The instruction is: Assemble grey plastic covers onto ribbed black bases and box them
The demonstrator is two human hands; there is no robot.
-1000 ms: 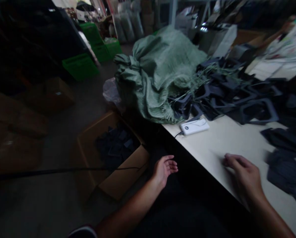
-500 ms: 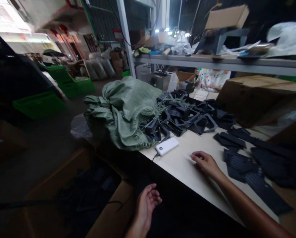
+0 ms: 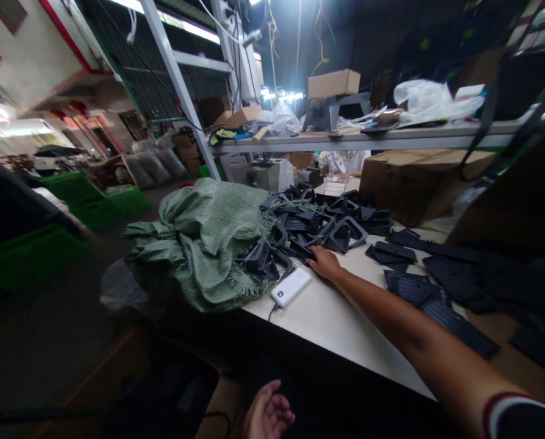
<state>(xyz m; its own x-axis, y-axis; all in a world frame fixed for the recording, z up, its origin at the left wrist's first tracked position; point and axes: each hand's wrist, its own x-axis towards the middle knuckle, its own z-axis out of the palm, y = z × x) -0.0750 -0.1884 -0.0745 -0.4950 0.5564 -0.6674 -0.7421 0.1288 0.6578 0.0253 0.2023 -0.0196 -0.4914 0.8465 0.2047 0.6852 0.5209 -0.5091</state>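
Right fingers (image 3: 317, 252) at black part (image 3: 299, 249)

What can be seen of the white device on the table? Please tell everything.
The white device is a slim rectangular block with rounded corners, seemingly plastic. A dark round mark sits near one end, where a dark cable joins it. It lies flat on the tabletop near the edge, beside the green sack and black parts. The right hand is close, not touching it.
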